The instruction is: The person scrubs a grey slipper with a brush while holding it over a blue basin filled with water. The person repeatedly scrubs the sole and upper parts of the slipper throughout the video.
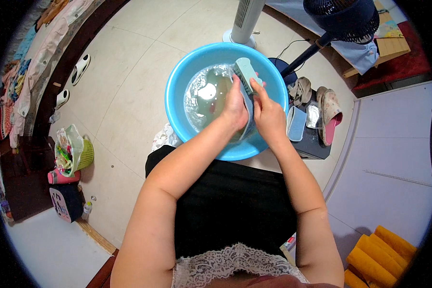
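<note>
A light blue plastic basin (172, 108) holds cloudy, sudsy water in front of me. My left hand (235, 106) grips a thin greyish, sole-shaped item (247, 104), standing on its edge above the water; its exact kind is unclear. In my right hand (267, 113) is a pale green scrub brush (244, 68), its dark bristles turned towards the item's upper part. The fingers of my right hand wrap the brush's near end. Something reddish shows dimly under the water.
Right of the basin, a dark box (315, 151) bears a patterned slipper (329, 108), a blue pad (297, 124) and a small tub of white matter (313, 115). A tower fan (246, 18) and a dark-based fan (309, 54) stand beyond. A green wastebasket (86, 154) is at left.
</note>
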Tool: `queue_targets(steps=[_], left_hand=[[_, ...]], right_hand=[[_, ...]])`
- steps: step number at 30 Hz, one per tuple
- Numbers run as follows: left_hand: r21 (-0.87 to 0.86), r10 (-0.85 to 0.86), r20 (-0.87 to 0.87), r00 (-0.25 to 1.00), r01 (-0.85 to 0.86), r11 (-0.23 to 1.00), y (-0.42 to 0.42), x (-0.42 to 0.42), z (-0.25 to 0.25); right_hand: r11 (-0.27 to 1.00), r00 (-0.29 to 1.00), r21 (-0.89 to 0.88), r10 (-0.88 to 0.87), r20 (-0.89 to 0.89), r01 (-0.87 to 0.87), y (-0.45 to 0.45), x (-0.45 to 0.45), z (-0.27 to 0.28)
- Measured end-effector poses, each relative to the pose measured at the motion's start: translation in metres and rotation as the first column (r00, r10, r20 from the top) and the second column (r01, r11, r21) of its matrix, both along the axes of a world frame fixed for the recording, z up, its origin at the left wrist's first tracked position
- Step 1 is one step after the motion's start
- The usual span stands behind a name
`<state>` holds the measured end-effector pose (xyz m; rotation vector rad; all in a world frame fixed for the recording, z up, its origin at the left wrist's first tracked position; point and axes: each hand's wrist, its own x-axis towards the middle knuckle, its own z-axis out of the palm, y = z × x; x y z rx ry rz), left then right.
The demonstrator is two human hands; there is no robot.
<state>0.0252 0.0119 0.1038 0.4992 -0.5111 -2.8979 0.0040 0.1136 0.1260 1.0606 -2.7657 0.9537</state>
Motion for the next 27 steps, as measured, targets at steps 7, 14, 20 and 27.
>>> queue_targets(steps=[7,14,20,27], left_hand=[[0.093,0.089,-0.003,0.996,-0.088,0.992,-0.02,-0.004,0.002],[0.078,0.046,-0.024,0.999,-0.044,0.996,-0.035,-0.004,0.005],[0.04,0.167,-0.086,0.982,-0.164,0.986,-0.047,-0.009,0.008],[0.007,0.098,-0.072,0.993,-0.098,0.995,-0.035,-0.003,0.013]], right_hand=[[0.999,0.999,0.035,0.029,0.037,-0.03,0.002,0.012,0.004],[0.997,0.999,0.058,0.045,0.027,-0.047,0.007,0.018,0.007],[0.997,0.997,0.039,0.068,0.046,-0.07,0.017,0.024,0.008],[0.996,0.998,0.071,0.061,0.023,-0.062,0.019,0.025,0.007]])
